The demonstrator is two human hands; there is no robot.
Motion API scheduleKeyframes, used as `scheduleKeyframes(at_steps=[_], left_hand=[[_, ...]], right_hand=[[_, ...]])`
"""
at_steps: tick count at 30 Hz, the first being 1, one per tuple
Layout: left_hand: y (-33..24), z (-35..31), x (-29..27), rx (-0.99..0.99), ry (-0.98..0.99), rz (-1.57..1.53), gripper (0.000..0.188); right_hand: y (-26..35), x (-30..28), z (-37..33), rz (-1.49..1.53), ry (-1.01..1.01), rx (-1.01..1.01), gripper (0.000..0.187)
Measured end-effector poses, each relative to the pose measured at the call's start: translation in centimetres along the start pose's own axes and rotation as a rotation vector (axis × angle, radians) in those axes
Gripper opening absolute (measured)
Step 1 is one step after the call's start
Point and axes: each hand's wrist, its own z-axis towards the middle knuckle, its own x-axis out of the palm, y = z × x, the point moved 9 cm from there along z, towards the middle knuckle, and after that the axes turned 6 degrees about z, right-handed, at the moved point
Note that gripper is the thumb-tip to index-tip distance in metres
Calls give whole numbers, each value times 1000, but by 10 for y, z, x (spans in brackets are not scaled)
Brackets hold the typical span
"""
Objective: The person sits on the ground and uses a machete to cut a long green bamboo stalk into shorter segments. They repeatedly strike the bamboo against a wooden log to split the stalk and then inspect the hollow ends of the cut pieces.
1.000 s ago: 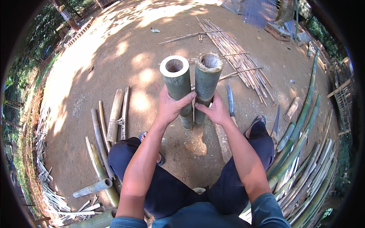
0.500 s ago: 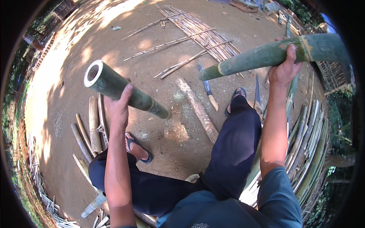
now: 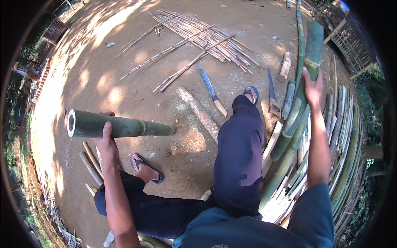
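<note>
Gripping a green bamboo section [image 3: 138, 127], my left hand [image 3: 107, 144] wraps thumb and fingers around it, its pale hollow end facing left above the dirt ground [image 3: 144, 97]. My right hand [image 3: 313, 87] is curled around a second green bamboo length [image 3: 315, 44], raised at my right near the pile of split bamboo [image 3: 346, 138]; I cannot tell whether its lower end touches anything. Ahead lie a log [image 3: 198, 110], a knife [image 3: 211, 91] just beside it, and a saw [image 3: 272, 93] near my right foot [image 3: 250, 95].

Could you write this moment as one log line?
Left hand: holds bamboo tube | Right hand: holds second tube | Tubes: apart | On ground: knife, saw
</note>
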Motion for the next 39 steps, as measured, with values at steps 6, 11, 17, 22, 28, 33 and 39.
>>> scheduleKeyframes(at_steps=[6, 11, 17, 22, 28, 33, 39], left_hand=[[-8, -20, -3, -19, 33, 82, 65], [-14, -32, -20, -8, -32, -19, 68], [-38, -27, -45, 102, -98, -198, 69], [-40, -29, -57, 129, -240, -189, 65], [-35, -22, -55, 101, -266, -233, 65], [-35, -23, -53, 97, -255, -254, 67], [-37, -32, -59, 151, -262, -184, 69]], right_hand=[[-184, 98, -111, -196, 193, 371, 72], [-356, 163, -206, -120, 213, 562, 73], [-481, 210, -256, -43, 401, 636, 75], [-417, 200, -192, -514, 451, 780, 75], [-203, 286, -12, -291, 762, 177, 66], [-132, 389, -50, -730, 1398, -230, 64], [-164, 456, -188, -756, 1384, -7, 55]])
